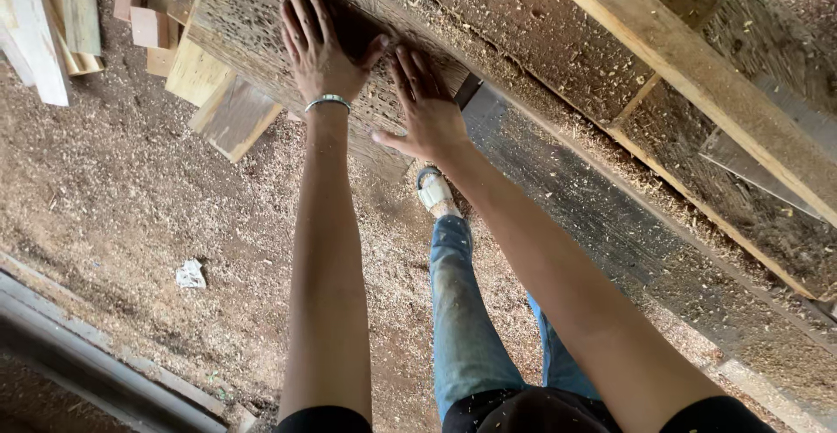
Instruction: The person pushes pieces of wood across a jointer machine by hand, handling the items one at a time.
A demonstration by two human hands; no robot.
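Pressing flat on a dark, rough plank point(261, 23), both hands lie open with fingers spread, gripping nothing. The left hand point(318, 45), with a metal bangle point(328, 100) at its wrist, rests palm down on the plank's face. The right hand point(427, 106) sits just beside it, nearer the plank's lower edge, thumb stuck out to the side. The plank runs slantwise across the top of the view, lying on a wider dark bench point(628, 224) strewn with sawdust. A pale board point(697, 67) lies further along the bench, well apart from the hands. Below, the floor point(113, 197) is thick with sawdust, and offcuts point(231, 115) lie near the plank's end. A sandalled foot point(434, 190) stands under the right hand; whether it touches the bench is unclear.
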